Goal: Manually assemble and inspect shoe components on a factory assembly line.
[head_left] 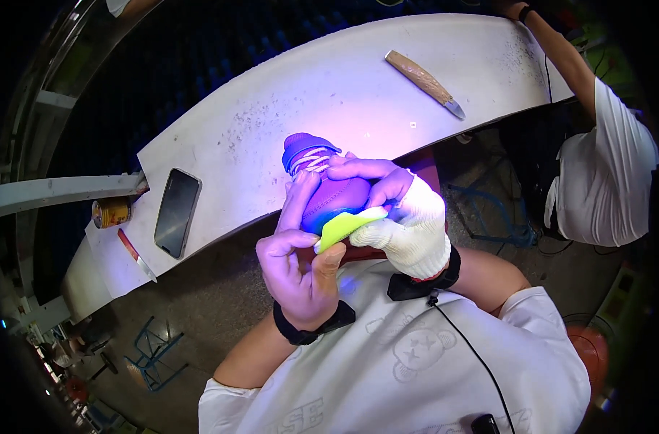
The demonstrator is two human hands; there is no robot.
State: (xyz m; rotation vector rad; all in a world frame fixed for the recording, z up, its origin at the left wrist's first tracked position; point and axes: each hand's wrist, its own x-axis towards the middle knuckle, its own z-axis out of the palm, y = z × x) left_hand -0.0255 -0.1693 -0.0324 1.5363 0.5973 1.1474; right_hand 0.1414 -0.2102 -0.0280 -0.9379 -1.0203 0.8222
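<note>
A shoe [344, 196] with pale laces sits in front of me with its blue toe end toward my body; it looks purple under the violet light. At the toe a thin, bent yellow-green piece [339, 228] covers part of the blue edge. My left hand [293, 269], bare-fingered, pinches the left end of that piece between thumb and finger, while another finger lies along the shoe's side. My right hand [405, 223], in a white knit glove with bare fingertips, is wrapped over the shoe's right side, its thumb against the piece's right end.
On the long white table [235, 155] lie a wooden-handled knife [423, 80] at the far right, a phone [177, 212] and a red-handled knife [135, 254] at the left. A can [112, 213] stands beside them. Another person [606, 170] is at the right. A blue stool [154, 354] stands below.
</note>
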